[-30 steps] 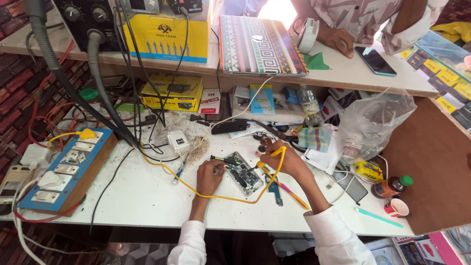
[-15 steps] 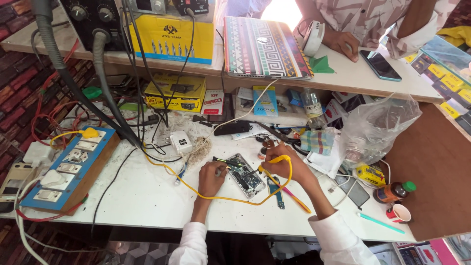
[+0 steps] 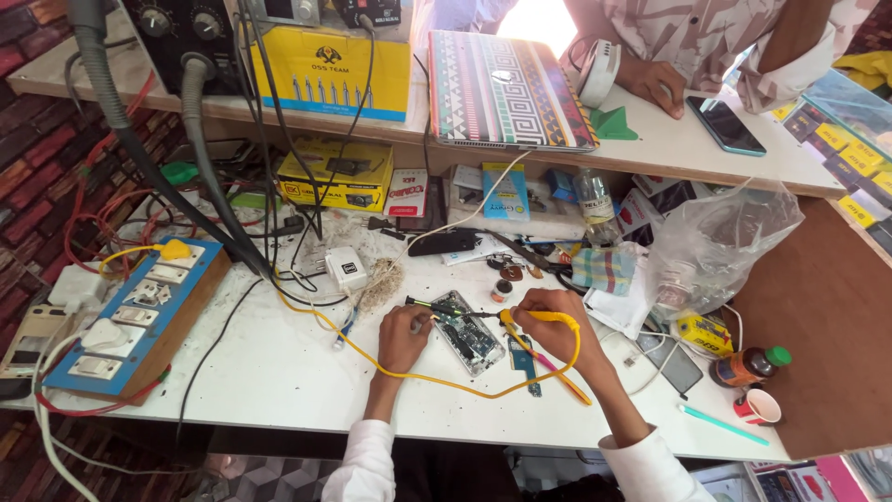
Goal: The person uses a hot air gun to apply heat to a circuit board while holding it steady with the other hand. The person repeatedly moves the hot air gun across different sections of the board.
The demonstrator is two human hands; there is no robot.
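An opened phone (image 3: 472,336) with its circuit board showing lies on the white bench (image 3: 269,372). My left hand (image 3: 401,336) rests at the phone's left edge, its fingers closed on a thin dark tool (image 3: 437,306) that points over the board. My right hand (image 3: 557,333) grips a yellow-handled soldering iron (image 3: 534,317), with the tip aimed left at the top of the phone. The iron's yellow cable (image 3: 446,381) loops under both wrists. A small blue part (image 3: 522,358) lies beside the phone, under my right hand.
A blue switchboard (image 3: 139,316) sits at the left, a white charger (image 3: 347,270) and tangled cables behind it. A plastic bag (image 3: 725,237), brown bottle (image 3: 746,366) and red cup (image 3: 758,406) stand right. On the upper shelf are a patterned laptop (image 3: 506,88) and another person's hand (image 3: 656,85).
My right hand has lowered the soldering iron from a raised hold down to the phone's board. My left hand stays at the phone's left edge.
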